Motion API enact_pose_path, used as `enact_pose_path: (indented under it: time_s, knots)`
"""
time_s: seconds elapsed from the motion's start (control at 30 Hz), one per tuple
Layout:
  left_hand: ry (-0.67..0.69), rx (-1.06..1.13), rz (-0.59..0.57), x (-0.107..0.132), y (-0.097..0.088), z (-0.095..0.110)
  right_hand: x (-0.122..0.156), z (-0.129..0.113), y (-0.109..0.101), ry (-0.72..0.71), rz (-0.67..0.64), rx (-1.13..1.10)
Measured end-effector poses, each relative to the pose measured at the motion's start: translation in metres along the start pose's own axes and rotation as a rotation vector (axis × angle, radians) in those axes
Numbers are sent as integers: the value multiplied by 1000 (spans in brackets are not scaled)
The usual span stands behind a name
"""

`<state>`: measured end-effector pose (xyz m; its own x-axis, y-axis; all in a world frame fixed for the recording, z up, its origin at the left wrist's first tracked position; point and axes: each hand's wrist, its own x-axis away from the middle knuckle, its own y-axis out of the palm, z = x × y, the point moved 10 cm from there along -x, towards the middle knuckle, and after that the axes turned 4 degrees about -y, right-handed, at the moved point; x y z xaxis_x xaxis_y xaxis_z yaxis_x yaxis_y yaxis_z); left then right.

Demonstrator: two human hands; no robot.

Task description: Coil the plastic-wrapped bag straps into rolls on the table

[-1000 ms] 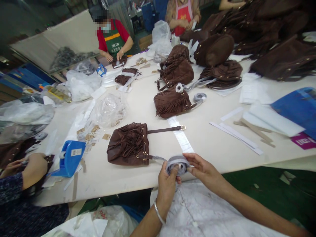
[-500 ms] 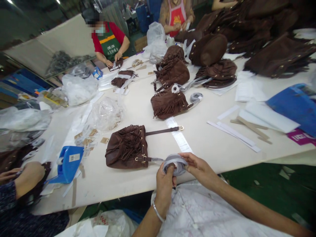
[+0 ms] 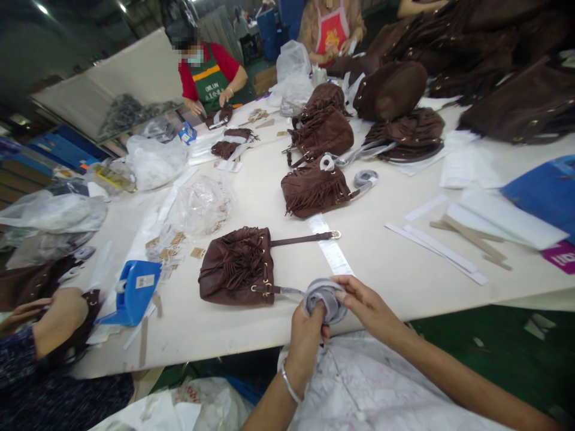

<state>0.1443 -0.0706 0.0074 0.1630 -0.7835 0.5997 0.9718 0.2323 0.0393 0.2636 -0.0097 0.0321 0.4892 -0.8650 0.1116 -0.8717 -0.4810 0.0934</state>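
Both hands grip a bag strap [image 3: 333,304] wound into a coil and wrapped in greyish film, just over the table's near edge. My left hand [image 3: 309,329] has its thumb pressed into the coil's middle, the other fingers beneath it. My right hand [image 3: 362,299] pinches the coil's right rim between thumb and fingers. From the coil, a wrapped length runs left to a brown fringed bucket bag [image 3: 236,266] lying on its side. Another strap with a gold buckle [image 3: 335,234] stretches right from the bag, across a white paper strip [image 3: 335,254].
Another fringed bag [image 3: 314,190] lies farther back, with more brown bags heaped at the far right. A blue tape dispenser [image 3: 132,293] stands left, near a co-worker's hand [image 3: 60,317]. Paper strips [image 3: 435,248] lie right. Across the table another person [image 3: 211,78] handles a bag.
The view has shifted slightly, moving the scene to the right. Both hands still hold the coiled strap, which shows more of its face now. The bag stays in place on the table.
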Motion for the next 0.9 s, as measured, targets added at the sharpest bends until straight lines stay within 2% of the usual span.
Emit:
enact_pose_path:
  time_s: [0.13,0.23,0.3,0.37,0.43,0.53,0.6,0.7,0.77,0.83,0.9]
  knots:
    - [23,94,-77,4,1,9,-2,-1,-5,-14,-4,123]
    - [20,143,-83,6,3,16,5,-35,-19,-163,137,435]
    - [28,126,-50,7,3,20,10,-63,-12,-290,159,656]
    - [56,84,17,9,-4,25,6,-74,8,-345,70,761]
    - [104,51,83,11,-16,29,-8,-68,24,-329,-24,742]
    - [102,4,39,15,-32,26,-30,-52,32,-211,-63,689]
    - [70,-18,45,19,-54,23,-38,-53,37,-195,-88,667]
    - [106,4,181,29,-104,29,-45,-78,35,-364,-150,628]
    - [133,11,243,37,-125,32,-43,-99,24,-488,-166,608]
    - [126,-23,203,43,-125,29,-38,-113,8,-514,-173,559]
    - [100,-126,63,46,-107,19,-33,-120,-11,-435,-153,496]
